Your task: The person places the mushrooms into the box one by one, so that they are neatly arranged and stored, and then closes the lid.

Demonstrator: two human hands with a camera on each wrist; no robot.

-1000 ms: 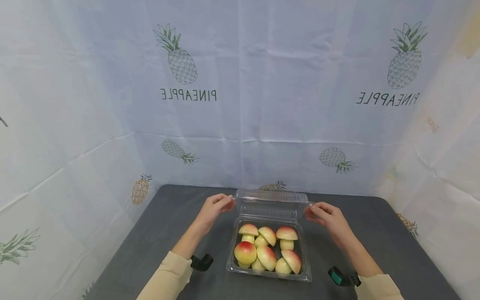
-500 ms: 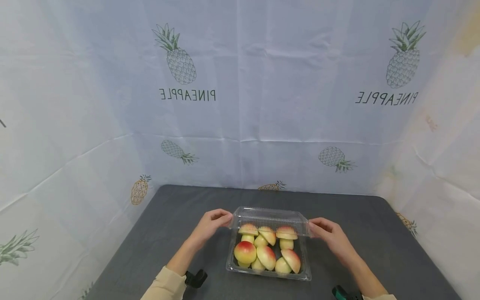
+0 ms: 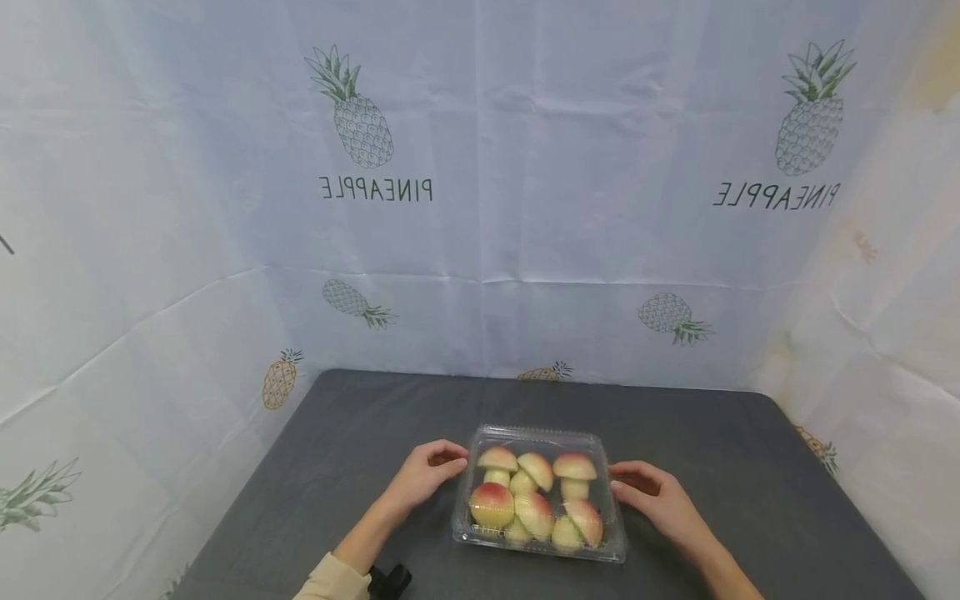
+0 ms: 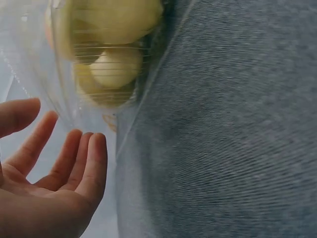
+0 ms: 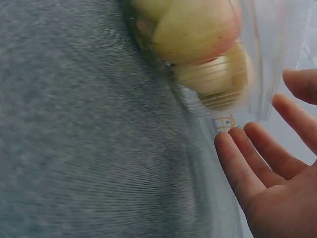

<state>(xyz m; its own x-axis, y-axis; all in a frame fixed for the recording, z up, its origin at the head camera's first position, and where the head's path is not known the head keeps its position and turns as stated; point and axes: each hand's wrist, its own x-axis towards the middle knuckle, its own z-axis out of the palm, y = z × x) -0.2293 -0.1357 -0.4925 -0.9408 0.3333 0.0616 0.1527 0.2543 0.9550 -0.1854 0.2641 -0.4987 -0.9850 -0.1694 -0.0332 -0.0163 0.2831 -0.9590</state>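
Observation:
A clear plastic clamshell container [image 3: 538,551] sits on the table with its lid [image 3: 536,435] lying down over it. Through the lid show several mushroom-shaped pieces [image 3: 492,505] with red-yellow caps and pale stems. My left hand [image 3: 426,477] is at the container's left side, thumb and fingers spread apart, fingertips right by the lid's edge. On the opposite side my right hand [image 3: 660,502] is held much the same way. In the left wrist view the fingers [image 4: 96,163] are loosely extended beside the ribbed plastic wall. The right wrist view shows relaxed fingers [image 5: 233,158] just off the wall.
The dark grey table [image 3: 375,408] extends around the container on every side. Behind it hangs a pale cloth [image 3: 525,217] printed with pineapples, which also runs along both sides. A black band [image 3: 390,581] is around the left wrist.
The lid, raised behind the container a second ago, has swung forward and down over the mushroom-shaped pieces. Both hands came down with it and let go of its edges.

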